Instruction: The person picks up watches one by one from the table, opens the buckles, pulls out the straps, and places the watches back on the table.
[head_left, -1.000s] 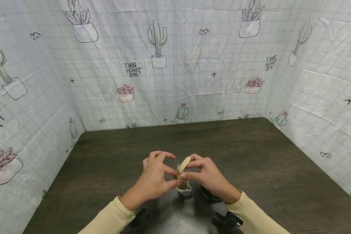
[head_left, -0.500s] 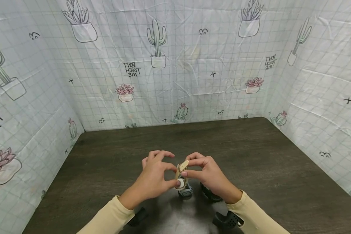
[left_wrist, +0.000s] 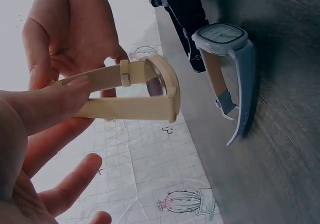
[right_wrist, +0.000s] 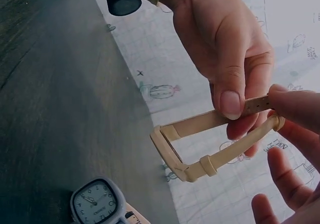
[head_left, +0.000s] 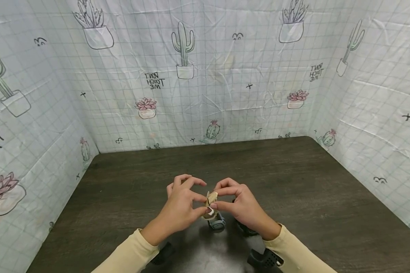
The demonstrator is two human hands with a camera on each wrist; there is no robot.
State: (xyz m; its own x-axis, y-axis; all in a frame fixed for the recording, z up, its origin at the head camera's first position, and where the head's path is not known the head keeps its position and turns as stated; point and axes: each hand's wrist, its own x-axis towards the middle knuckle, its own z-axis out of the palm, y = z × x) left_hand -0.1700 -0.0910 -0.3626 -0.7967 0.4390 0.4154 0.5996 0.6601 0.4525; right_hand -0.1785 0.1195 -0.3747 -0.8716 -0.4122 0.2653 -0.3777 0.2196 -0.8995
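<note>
Between both hands, above the table, is a beige wristwatch, its strap bent into a loop. My left hand pinches one strap half between thumb and index finger, its other fingers spread. From the opposite side my right hand pinches the strap's holed end near the buckle. In the left wrist view the case hangs at the loop's far end, its face turned away. Whether the strap end passes through the buckle is hidden by fingers.
Below the hands a grey-blue square watch stands on the dark wooden table. Beside it lies a black watch, partly under my right hand in the head view. Cactus-printed cloth walls the table's back and sides.
The beige strap's free end has come down from sticking up to lying closer to the buckle side. My right hand has shifted slightly left; the left hand barely moved.
</note>
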